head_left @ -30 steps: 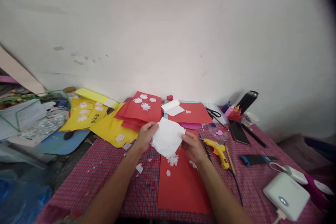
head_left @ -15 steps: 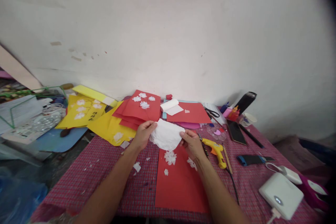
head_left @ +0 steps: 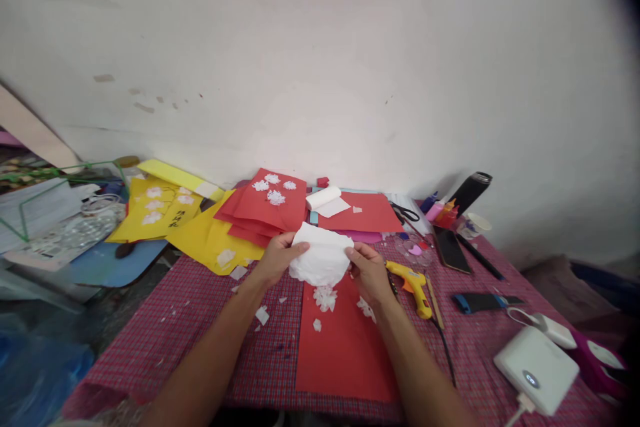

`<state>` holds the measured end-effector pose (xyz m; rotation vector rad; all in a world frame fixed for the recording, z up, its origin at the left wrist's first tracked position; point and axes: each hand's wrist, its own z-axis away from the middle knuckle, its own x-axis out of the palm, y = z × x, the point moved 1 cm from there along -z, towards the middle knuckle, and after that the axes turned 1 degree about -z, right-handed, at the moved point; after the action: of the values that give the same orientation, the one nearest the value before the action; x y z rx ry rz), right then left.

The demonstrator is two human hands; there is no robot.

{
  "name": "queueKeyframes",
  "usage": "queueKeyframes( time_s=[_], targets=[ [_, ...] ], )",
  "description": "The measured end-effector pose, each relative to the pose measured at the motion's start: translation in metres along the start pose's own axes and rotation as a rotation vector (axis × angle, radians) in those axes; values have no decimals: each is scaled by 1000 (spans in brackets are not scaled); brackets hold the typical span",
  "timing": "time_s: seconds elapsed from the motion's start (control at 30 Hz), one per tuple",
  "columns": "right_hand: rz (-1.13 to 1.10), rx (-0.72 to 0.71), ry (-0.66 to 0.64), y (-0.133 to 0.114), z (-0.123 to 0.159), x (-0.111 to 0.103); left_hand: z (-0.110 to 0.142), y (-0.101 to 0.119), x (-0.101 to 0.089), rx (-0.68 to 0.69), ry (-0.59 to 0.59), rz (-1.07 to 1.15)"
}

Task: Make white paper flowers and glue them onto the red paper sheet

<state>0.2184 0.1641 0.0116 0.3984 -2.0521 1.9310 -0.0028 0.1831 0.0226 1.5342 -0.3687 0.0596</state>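
Over checked cloth (head_left: pixel 150 347), left fingers (head_left: pixel 295 250) and right fingers (head_left: pixel 355 255) pinch white paper's (head_left: pixel 321 257) opposite sides.

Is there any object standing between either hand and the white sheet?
Nothing visible does: the left hand and the right hand each hold one side of the white sheet. A white paper flower lies on the red paper, near the sheet's lower edge.
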Motion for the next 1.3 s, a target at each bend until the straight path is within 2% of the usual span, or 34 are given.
queueKeyframes(
  time_s=[0.1,0.3,0.53,0.83,1.17,1.3],
  targets=[
    [-5,-3,-7,-3,3,3,1,0,1,-4,1,2],
    [71,39,-197,-4,9,12,0,-3,3,14,40,47],
    [103,37,-66,1,4,2,1,3,4,31,26,0],
    [93,24,-24,4,1,-2,2,1,-1,47,-191,43],
    [8,28,-4,10,-4,-5,-2,-4,-5,58,-110,-39],
    [-33,49,22,11,-4,-6,-4,-5,-7,132,-38,-108]
  ],
)
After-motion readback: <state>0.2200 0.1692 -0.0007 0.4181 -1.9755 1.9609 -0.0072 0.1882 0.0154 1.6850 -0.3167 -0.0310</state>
